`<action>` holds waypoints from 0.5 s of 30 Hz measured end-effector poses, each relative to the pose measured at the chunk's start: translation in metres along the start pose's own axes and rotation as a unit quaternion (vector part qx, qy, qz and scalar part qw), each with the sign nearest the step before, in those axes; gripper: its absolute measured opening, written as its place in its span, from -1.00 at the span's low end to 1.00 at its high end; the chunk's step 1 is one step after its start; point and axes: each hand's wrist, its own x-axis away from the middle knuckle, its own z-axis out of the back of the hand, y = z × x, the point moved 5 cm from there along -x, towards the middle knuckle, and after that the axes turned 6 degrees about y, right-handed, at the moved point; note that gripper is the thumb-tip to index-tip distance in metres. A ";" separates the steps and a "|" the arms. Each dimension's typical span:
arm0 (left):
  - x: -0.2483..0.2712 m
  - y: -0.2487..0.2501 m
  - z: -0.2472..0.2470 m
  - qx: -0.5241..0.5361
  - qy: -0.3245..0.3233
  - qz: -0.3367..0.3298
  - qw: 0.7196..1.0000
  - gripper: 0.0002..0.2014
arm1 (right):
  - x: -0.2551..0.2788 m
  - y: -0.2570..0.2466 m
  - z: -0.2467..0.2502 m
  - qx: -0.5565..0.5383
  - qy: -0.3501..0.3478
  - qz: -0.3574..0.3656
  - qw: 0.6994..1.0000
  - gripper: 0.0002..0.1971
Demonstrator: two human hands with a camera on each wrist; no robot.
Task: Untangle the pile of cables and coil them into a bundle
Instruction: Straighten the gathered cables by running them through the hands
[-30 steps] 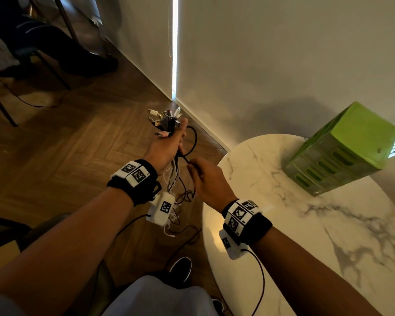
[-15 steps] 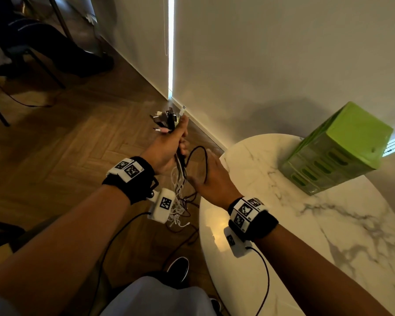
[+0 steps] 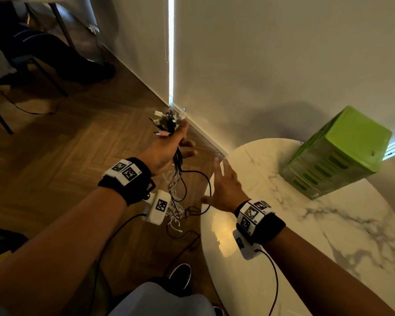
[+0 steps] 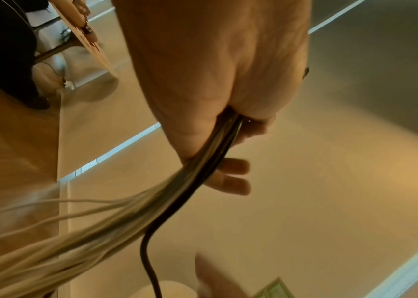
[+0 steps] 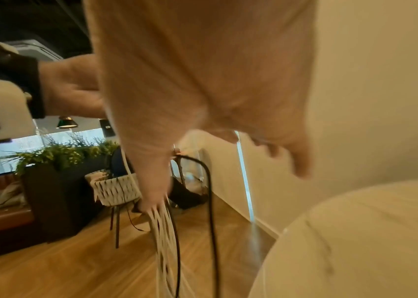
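Left hand [image 3: 167, 151] gripping cables [image 3: 177, 165] below plug ends, strands hanging toward floor [image 3: 66, 156]. Right hand [image 3: 224, 185] empty, fingers spread, beside black cable loop, above tabletop [image 3: 306, 236] edge.

White and black cables [image 3: 177, 179], a white grey-veined marble table [image 3: 328, 236], a green box [image 3: 342, 151], brown herringbone floor [image 3: 66, 156].

A lounge or café-like interior: herringbone wooden floor [image 3: 62, 156], plain pale wall [image 3: 271, 53], and a round white marble-topped table [image 3: 328, 247] carrying a green plastic slotted box [image 3: 342, 151]. The right wrist view shows a white woven-seat chair [image 5: 116, 188], a dark planter of green foliage [image 5: 57, 155], a brown upholstered bench [image 5: 1, 219] and a hanging lamp [image 5: 66, 122].
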 end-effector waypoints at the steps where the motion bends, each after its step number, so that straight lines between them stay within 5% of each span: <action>1: 0.003 -0.002 -0.004 0.000 -0.007 0.002 1.000 -0.63 | -0.003 -0.014 0.011 -0.038 0.046 0.063 0.996 0.26; 4: 0.012 -0.008 -0.019 -0.089 -0.026 -0.009 0.996 -0.47 | -0.010 -0.049 0.027 -0.225 0.078 0.193 0.952 -0.12; 10: 0.017 0.004 -0.025 -0.304 -0.080 -0.073 0.947 -0.53 | -0.005 -0.065 0.020 -0.423 0.068 0.127 0.894 -0.75; 13: 0.017 0.010 -0.018 -0.247 -0.155 -0.067 0.954 -0.60 | 0.009 -0.063 0.021 -0.545 -0.027 0.077 0.834 -0.81; 15: 0.014 0.009 -0.017 -0.215 -0.179 -0.059 0.958 -0.42 | 0.023 -0.071 0.020 -0.602 -0.110 0.076 0.787 -0.73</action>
